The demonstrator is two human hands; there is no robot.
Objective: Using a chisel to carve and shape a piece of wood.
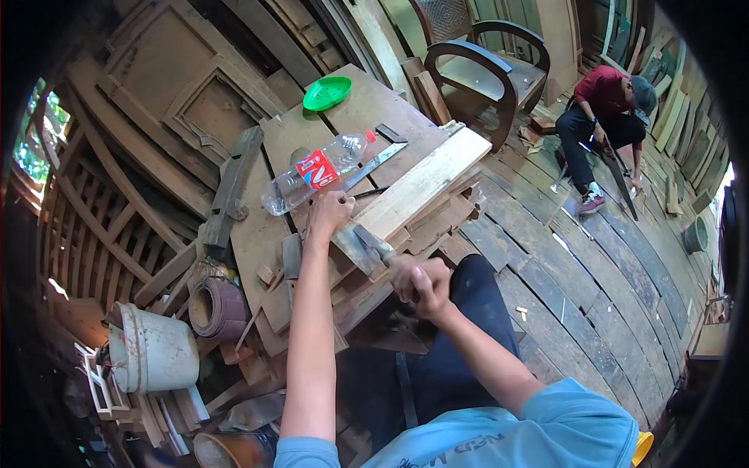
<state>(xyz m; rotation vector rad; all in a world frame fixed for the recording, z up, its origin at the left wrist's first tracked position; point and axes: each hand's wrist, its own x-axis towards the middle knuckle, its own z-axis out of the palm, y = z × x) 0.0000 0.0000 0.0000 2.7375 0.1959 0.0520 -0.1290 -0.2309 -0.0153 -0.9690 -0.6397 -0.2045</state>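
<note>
A pale wooden board lies slantwise along the right edge of the workbench. At its near end my left hand rests with curled fingers; what they grip, if anything, is hidden. My right hand is closed round the handle of a chisel-like tool, whose flat grey blade points up and left over the board's near end. Beyond my left hand a clear plastic bottle with a red label and red cap lies on its side. A metal try square lies between bottle and board.
A green plastic basket sits at the bench's far end, near a wooden armchair. On the plank floor at right, another person crouches with a saw. A dirty white bucket and a sandpaper roll stand left.
</note>
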